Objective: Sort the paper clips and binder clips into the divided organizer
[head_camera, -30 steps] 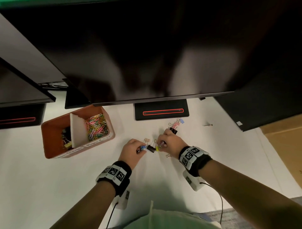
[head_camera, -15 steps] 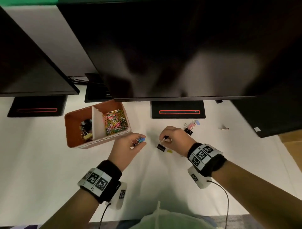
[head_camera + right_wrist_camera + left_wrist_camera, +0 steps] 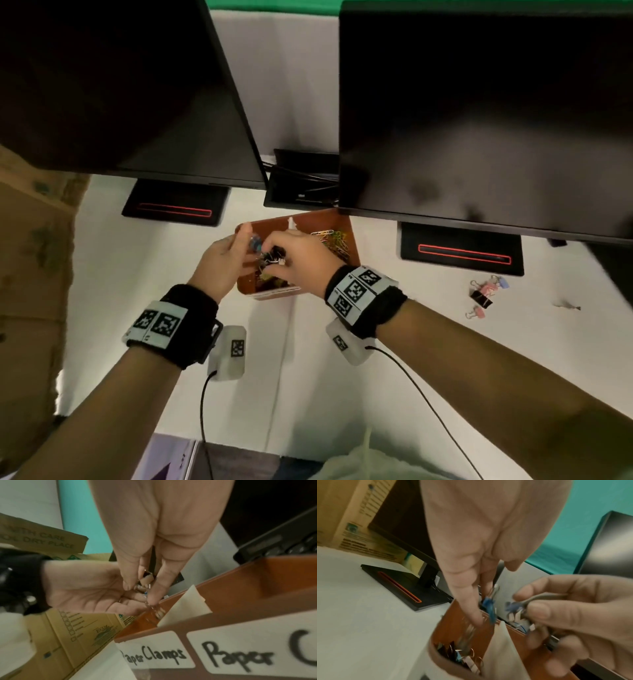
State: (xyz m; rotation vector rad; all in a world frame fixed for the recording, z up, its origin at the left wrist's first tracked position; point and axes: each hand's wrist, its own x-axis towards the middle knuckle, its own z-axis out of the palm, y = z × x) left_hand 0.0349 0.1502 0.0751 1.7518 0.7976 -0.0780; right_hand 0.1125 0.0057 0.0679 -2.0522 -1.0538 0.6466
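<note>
Right hand [image 3: 301, 255] grip pinching black binder clips [image 3: 274, 255] above left compartment of organizer [image 3: 274, 294]; left hand [image 3: 222, 260] grip pinching blue binder clip [image 3: 488, 605] alongside. More binder clips [image 3: 483, 294] on worktop, far right. Light, stiff, springy, wire loops snag-prone; best pinched by body. Paper clips [image 3: 337, 241] in right compartment.

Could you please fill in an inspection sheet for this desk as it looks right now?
Surface: white desk.
Job's things: orange organizer, white divider; paper clips in right compartment; binder clips loose on desk at right.
Clutter: small scrap near them.
Grippers: left hand and right hand over left compartment, pinching binder clips.
Cables: wrist-camera leads.
Surroundings: two dark monitors, cardboard box.
</note>
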